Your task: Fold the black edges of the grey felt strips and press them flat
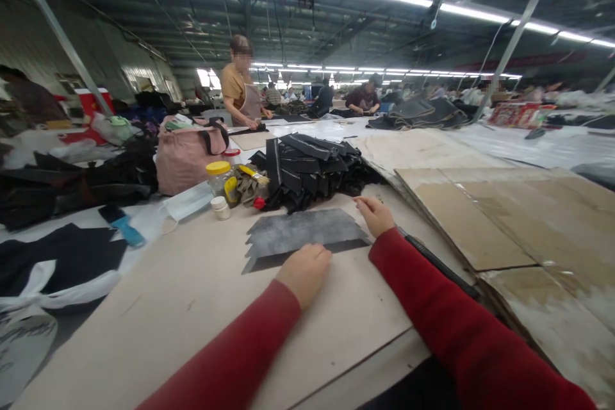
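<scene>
Overlapping dark grey fabric pieces [302, 230] lie fanned out on a pale board, with stepped left edges and a darker strip along the front. At their near edge rests my left hand [305, 272], its fingers curled and closed; what is under the fingertips is hidden. My right hand [377, 216] is at the pieces' right end, thumb and forefinger pinched together. Anything in that pinch is too small to make out. Just beyond the fabric sits a heap of black fabric strips [312, 166].
Left of the heap stand a yellow-lidded jar [219, 180], a small white bottle [220, 207], a yellow brush [254, 173] and a pink bag [189, 154]. A blue-handled brush [122, 225] lies farther left. Cardboard sheets [480, 218] are stacked at right. A co-worker [240, 86] stands across the table.
</scene>
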The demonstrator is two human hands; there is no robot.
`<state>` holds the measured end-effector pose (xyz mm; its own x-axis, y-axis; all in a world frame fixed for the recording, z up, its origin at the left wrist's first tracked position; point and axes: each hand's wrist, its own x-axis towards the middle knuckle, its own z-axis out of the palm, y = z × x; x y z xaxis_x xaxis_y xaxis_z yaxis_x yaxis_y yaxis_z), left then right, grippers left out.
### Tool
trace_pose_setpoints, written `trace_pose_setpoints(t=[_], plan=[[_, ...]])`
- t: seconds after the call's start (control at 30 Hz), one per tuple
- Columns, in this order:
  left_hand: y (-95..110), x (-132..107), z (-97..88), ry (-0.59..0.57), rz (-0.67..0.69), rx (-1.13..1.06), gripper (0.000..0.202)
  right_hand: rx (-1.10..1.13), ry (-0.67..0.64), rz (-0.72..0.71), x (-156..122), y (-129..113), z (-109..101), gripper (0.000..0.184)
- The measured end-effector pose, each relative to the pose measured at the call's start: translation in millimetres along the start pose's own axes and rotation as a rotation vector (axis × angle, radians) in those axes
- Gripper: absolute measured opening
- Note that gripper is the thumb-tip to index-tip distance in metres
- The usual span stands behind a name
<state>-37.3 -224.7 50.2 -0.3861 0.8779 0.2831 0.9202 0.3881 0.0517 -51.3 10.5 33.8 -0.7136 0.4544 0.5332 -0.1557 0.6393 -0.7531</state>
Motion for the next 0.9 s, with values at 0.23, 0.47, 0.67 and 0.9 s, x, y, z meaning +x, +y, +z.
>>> trace_pose_setpoints(t=[0.23,0.47,0.67,0.9], plan=[[27.1,59.6,12.4,-0.171,-0.158,0.111,0.025,0.029,0.016,0.001,1.5,6.3,-1.8,0.032],[9.5,54.6,22.5,-0.084,-0.276,0.033,0.022,0.051,0.029,-0.053,-1.8,-14.1,-4.5,0.029],[-12.8,55.8,33.1,0.043,-0.395,-0.126,0.023,0.054,-0.089,-0.299,-19.3,-48.4,-13.1,0.027],[-10.6,50.1,33.9,0.169,-0.486,-0.283,0.017,-0.289,-0.701,-0.472,-37.3,-39.2,6.1,0.026]])
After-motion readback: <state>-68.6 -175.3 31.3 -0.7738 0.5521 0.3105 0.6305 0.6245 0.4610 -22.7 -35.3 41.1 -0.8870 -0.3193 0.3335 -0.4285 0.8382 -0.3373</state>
